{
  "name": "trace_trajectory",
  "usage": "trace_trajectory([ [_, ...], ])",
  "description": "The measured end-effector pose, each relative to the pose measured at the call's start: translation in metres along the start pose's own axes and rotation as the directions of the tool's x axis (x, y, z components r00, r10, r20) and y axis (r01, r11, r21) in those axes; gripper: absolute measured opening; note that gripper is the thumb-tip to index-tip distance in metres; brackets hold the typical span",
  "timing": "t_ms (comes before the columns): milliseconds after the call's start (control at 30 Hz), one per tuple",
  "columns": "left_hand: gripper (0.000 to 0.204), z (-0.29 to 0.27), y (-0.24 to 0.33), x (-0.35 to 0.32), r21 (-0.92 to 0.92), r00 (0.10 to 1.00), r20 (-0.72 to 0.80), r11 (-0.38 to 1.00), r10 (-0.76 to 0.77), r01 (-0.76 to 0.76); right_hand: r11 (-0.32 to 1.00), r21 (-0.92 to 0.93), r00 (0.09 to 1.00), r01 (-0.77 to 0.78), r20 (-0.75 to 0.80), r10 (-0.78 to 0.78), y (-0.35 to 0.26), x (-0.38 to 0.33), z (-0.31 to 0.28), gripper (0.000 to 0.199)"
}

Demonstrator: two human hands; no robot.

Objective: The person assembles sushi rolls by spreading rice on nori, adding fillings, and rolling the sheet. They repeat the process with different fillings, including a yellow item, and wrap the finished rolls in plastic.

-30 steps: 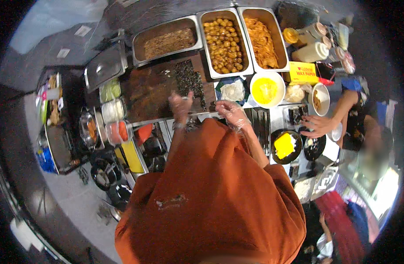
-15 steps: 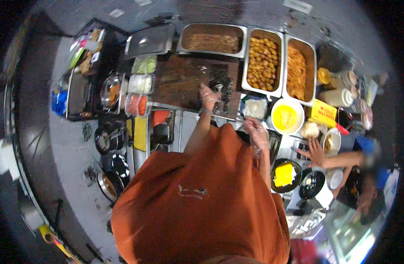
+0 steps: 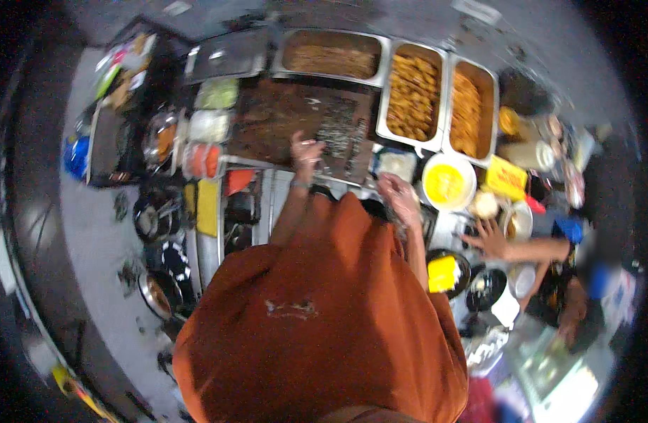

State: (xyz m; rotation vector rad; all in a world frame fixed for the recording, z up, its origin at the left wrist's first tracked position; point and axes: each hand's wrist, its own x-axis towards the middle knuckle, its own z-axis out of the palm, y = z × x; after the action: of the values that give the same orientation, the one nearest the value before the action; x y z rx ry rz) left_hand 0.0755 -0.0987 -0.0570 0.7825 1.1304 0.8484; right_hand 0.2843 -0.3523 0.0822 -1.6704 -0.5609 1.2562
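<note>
My left hand [image 3: 306, 155], in a thin clear glove, is over the front of a brown board [image 3: 264, 116]. Its fingers are apart, with nothing visible between them. To its right, a dark, speckled patch [image 3: 341, 134] covers part of the board; I cannot make out what it is. My right hand [image 3: 400, 196], also in a clear glove, is off the board's front right corner, near a small tub of white food [image 3: 396, 166]. Its fingers are curled and blurred, so whether they hold anything is unclear. A white bowl of yellow liquid [image 3: 447, 183] stands just right of that hand.
Steel pans of brown food [image 3: 412, 95] and orange food [image 3: 465, 113] line the back. Small tubs, one of red food [image 3: 202, 161], stand left of the board. At right, another person's hand [image 3: 489, 240] reaches in near a black pan with yellow food [image 3: 444, 273].
The view has shifted, so the counter sits further left. My left hand has moved left off the speckled patch. My right hand stays near the board's corner.
</note>
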Motion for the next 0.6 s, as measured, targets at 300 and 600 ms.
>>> trace_trajectory([
  [300,0.073,-0.016,0.010,-0.026,0.341,0.983,0.104,0.923,0.149,-0.176,0.979,-0.204,0.993,0.008,-0.111,-0.032,-0.008,-0.010,0.009,0.040],
  [600,0.069,-0.032,0.047,-0.027,0.888,0.838,0.295,0.192,0.459,-0.418,0.976,-0.217,0.960,0.007,-0.272,-0.068,-0.003,-0.055,-0.001,0.036],
])
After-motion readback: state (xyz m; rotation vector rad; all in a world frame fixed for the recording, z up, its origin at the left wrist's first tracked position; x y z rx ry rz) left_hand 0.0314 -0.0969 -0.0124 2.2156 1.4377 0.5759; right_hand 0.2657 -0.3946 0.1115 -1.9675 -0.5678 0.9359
